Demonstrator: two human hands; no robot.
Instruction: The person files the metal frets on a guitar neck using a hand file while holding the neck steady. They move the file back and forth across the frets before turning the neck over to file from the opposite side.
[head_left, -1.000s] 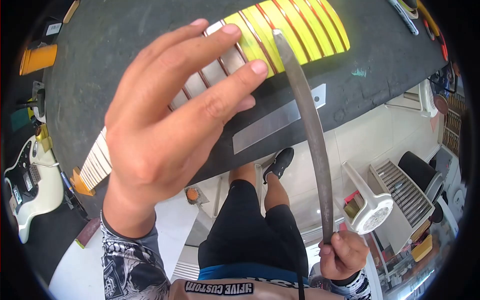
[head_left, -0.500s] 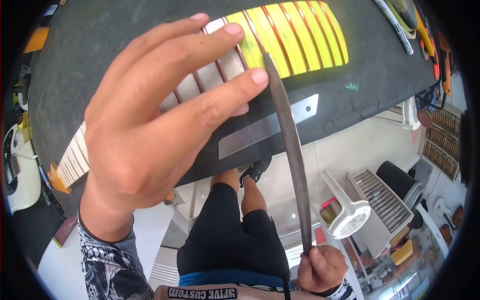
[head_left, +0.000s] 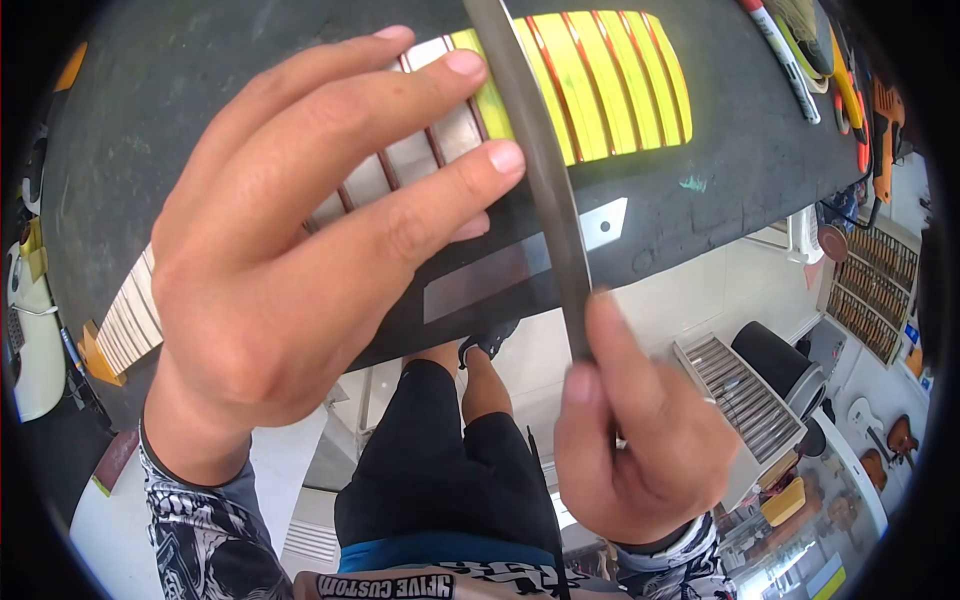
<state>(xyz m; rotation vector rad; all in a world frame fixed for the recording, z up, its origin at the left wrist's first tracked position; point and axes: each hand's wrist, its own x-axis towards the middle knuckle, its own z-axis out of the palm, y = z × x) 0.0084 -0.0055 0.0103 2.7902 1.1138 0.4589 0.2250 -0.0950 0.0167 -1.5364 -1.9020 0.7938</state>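
A guitar neck [head_left: 615, 90] lies across the dark bench, its fret side up, with yellow-green strips between the reddish frets at its right end. My left hand [head_left: 300, 220] rests spread over the neck, fingertips on the pale and first yellow sections. In my right hand [head_left: 645, 430] is the lower end of a long grey metal file [head_left: 545, 170], held between thumb and fingers. The file crosses the neck just right of my left fingertips. Below the neck lies a flat metal straightedge [head_left: 500, 268] with a hole at one end, partly behind the file.
The neck's narrow end sits by an orange-brown block [head_left: 100, 352] on the bench [head_left: 720, 150]. Markers [head_left: 785, 60] and orange-handled tools lie at the upper right. A white guitar body [head_left: 35, 340] is at far left. A slatted box [head_left: 745, 395] stands beyond the bench edge.
My right hand has moved up toward the bench, pushing the file farther up across the neck. The file also lies farther left than before. My left hand stays on the neck.
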